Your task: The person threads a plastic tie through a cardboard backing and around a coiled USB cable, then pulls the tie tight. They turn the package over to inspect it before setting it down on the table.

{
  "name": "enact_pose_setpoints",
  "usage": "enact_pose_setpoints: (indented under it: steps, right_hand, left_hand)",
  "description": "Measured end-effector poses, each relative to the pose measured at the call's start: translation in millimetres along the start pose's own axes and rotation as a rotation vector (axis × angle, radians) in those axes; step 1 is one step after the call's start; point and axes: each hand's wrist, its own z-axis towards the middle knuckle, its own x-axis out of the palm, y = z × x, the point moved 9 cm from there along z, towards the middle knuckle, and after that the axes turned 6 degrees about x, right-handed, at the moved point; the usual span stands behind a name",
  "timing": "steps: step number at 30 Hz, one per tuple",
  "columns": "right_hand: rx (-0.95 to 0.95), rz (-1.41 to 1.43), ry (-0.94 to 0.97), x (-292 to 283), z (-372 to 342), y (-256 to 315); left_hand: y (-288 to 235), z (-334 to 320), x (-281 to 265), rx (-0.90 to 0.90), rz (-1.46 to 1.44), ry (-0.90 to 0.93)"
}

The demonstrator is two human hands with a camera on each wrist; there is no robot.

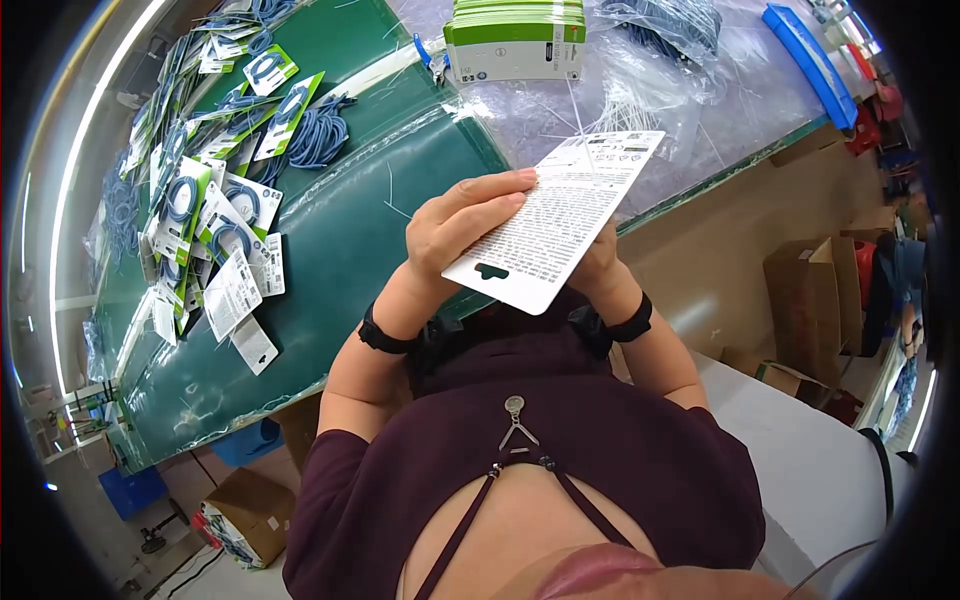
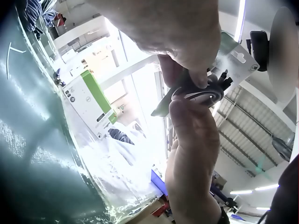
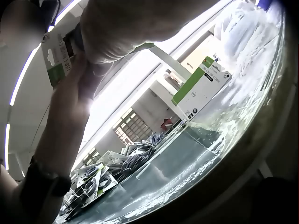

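Note:
A printed white card [image 1: 560, 220] with a hang hole is held tilted above the table edge. My left hand [image 1: 450, 230] grips its left side, fingers over the printed face. My right hand [image 1: 602, 262] is mostly hidden behind it. From the left wrist view, a coiled dark cable [image 2: 212, 93] lies against the card's other side [image 2: 238, 63], and the right hand [image 2: 194, 140] pinches the coil; the left hand [image 2: 163, 28] is close above. In the right wrist view the card's green-and-white front [image 3: 57, 60] shows beside the left hand [image 3: 88, 77].
Carded blue cables [image 1: 230, 210] lie heaped on the green table [image 1: 330, 270] at left. A stack of green-and-white cards [image 1: 515, 45] stands at the back, near blue-handled cutters [image 1: 430, 62]. Plastic bags [image 1: 670, 90], thin white strips [image 1: 625, 112] and a blue tray [image 1: 810, 65] are at right.

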Motion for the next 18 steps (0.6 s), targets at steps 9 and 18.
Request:
enact_pose_setpoints:
  steps: [9, 18]
  right_hand:
    - [0.387, 0.31, 0.111, 17.7, -18.5, -29.1]
    - [0.233, 0.231, 0.148, 21.9, -31.4, -18.9]
  left_hand:
    - [-5.7, 5.6, 1.1, 0.02, -0.145, 0.075]
    - [-12.3, 12.7, -0.1, 0.142, -0.164, 0.135]
